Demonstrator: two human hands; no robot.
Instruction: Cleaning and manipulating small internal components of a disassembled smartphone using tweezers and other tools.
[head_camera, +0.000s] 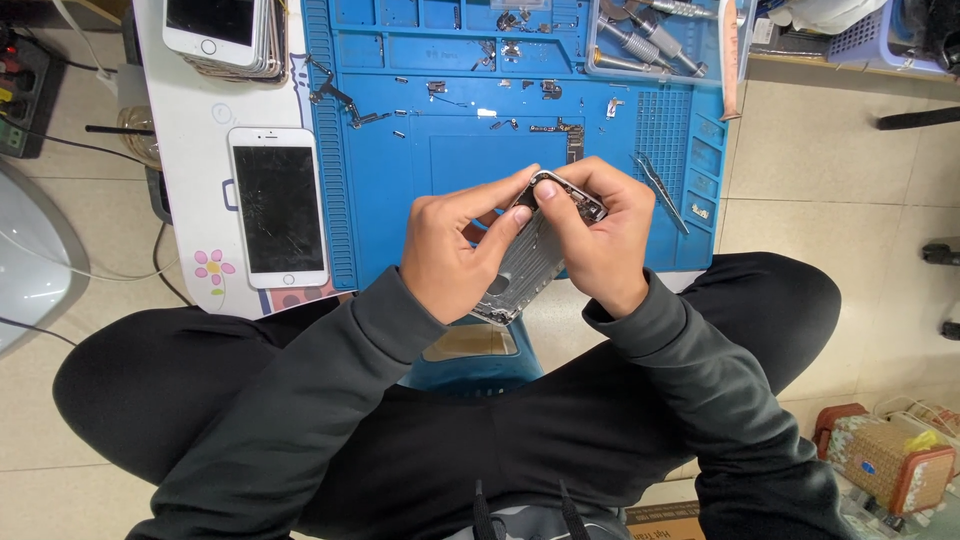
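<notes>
Both hands pinch a grey phone housing (528, 255) above the blue mat's (400, 200) near edge: left hand (455, 250) grips its side, right hand (600, 235) its top corner; tweezers (662, 192) lie just right.

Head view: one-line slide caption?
Both hands, left and right, grip a bare phone housing above a blue repair mat; cracked white phone alongside.

Both hands, left hand (450, 255) and right hand (600, 235), hold a bare phone housing (525, 265) over the blue repair mat (400, 180).
</notes>
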